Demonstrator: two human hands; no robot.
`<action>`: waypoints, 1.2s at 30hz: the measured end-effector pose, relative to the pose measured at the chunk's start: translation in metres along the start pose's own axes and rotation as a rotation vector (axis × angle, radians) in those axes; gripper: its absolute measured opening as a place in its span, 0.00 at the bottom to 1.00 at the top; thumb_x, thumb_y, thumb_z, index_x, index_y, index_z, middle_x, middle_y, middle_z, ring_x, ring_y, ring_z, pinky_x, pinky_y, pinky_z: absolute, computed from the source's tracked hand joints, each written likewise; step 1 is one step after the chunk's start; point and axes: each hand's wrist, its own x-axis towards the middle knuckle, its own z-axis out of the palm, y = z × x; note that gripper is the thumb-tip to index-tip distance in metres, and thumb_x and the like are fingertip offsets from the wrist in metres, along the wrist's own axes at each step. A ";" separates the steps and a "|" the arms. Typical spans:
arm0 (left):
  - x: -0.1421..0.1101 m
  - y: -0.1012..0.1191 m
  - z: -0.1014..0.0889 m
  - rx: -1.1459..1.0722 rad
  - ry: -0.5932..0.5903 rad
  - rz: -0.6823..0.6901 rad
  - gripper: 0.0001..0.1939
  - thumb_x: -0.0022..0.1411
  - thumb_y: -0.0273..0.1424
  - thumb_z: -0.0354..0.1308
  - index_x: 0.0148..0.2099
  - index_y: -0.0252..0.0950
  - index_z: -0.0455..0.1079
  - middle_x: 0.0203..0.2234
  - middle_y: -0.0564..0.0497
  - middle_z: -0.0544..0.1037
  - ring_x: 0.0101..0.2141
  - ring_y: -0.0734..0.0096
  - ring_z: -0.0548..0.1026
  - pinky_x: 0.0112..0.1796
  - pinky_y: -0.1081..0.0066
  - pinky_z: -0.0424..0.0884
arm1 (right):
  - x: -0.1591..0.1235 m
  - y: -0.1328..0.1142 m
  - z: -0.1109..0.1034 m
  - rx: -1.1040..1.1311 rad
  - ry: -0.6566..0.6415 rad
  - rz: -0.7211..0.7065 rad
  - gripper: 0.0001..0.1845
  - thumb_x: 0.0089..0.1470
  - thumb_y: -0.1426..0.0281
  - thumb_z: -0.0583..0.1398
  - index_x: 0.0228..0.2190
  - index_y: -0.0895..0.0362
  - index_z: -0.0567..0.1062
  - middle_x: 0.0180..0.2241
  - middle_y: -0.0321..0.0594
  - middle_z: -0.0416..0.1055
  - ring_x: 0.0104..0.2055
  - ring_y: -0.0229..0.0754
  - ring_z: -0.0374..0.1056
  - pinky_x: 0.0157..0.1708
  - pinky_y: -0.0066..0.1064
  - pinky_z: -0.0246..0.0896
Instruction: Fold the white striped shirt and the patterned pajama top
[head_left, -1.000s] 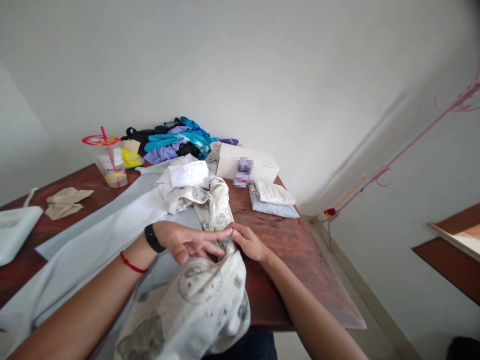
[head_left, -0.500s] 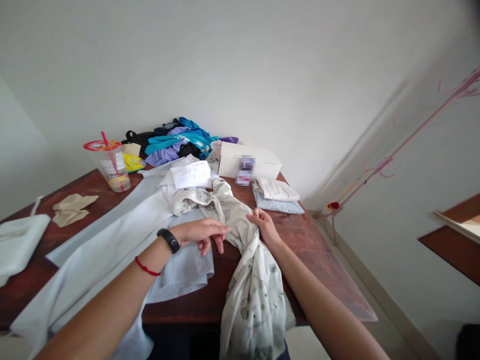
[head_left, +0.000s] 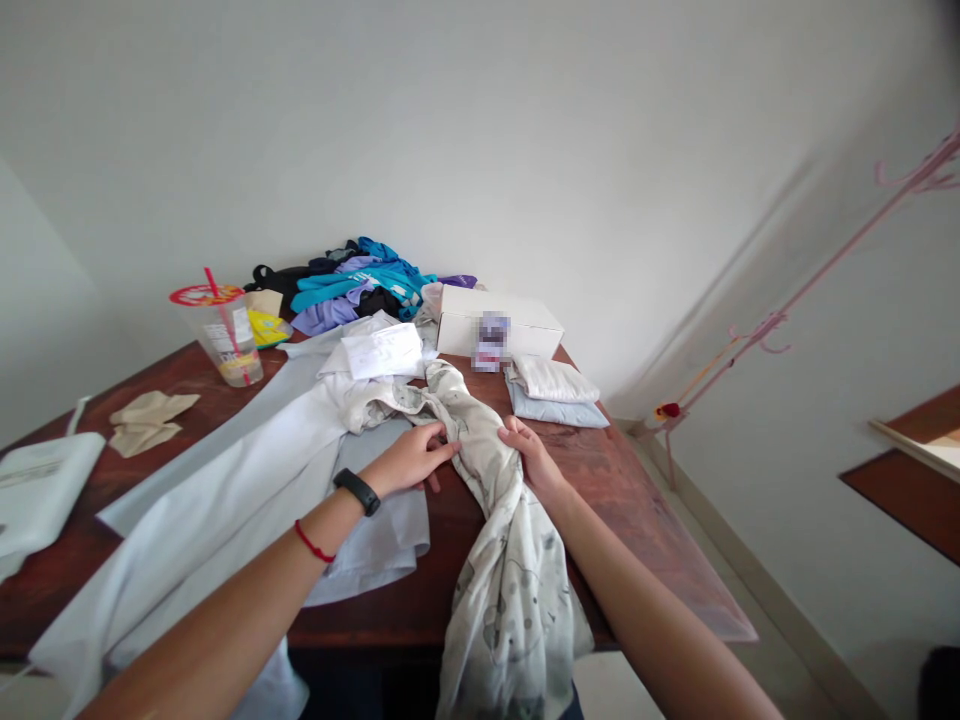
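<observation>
1. One camera, worn on the head, looks from above the table's [head_left: 570,460] near edge, forward and down.
2. It faces the wall [head_left: 525,140] behind the far edge, which fills the upper part.
3. It sits close: both forearms [head_left: 247,590] enter from below.
4. The near right corner and floor [head_left: 780,685] show; the table's left end is cut off.

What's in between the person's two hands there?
A bunched stretch of patterned cloth lies between the left hand and the right hand, as the head view shows.
</observation>
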 end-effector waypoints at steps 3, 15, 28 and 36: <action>0.004 -0.001 0.004 -0.134 0.034 -0.017 0.17 0.57 0.44 0.67 0.37 0.38 0.68 0.31 0.49 0.79 0.26 0.61 0.80 0.18 0.75 0.63 | -0.002 -0.001 0.002 0.028 -0.027 0.009 0.26 0.41 0.65 0.73 0.23 0.53 0.59 0.22 0.27 0.65 0.23 0.35 0.59 0.26 0.25 0.55; 0.003 0.023 -0.007 -0.853 0.252 0.341 0.16 0.55 0.35 0.72 0.43 0.37 0.72 0.36 0.51 0.78 0.32 0.69 0.77 0.33 0.70 0.77 | 0.009 -0.010 -0.016 -0.094 0.239 -0.078 0.28 0.38 0.66 0.74 0.22 0.52 0.58 0.20 0.26 0.61 0.22 0.34 0.57 0.24 0.26 0.54; -0.017 0.040 -0.007 -0.651 0.184 0.378 0.13 0.58 0.39 0.69 0.39 0.38 0.73 0.33 0.52 0.76 0.35 0.66 0.74 0.39 0.68 0.71 | 0.005 -0.009 -0.019 -0.739 0.253 -0.583 0.09 0.55 0.60 0.66 0.33 0.52 0.76 0.35 0.40 0.73 0.37 0.44 0.68 0.39 0.35 0.64; -0.020 0.031 0.006 -0.523 -0.065 0.301 0.10 0.56 0.38 0.65 0.37 0.37 0.74 0.33 0.49 0.76 0.38 0.60 0.75 0.44 0.64 0.70 | -0.011 0.009 0.003 -0.877 -0.098 -0.354 0.19 0.58 0.60 0.65 0.50 0.51 0.76 0.26 0.32 0.67 0.28 0.38 0.61 0.28 0.29 0.57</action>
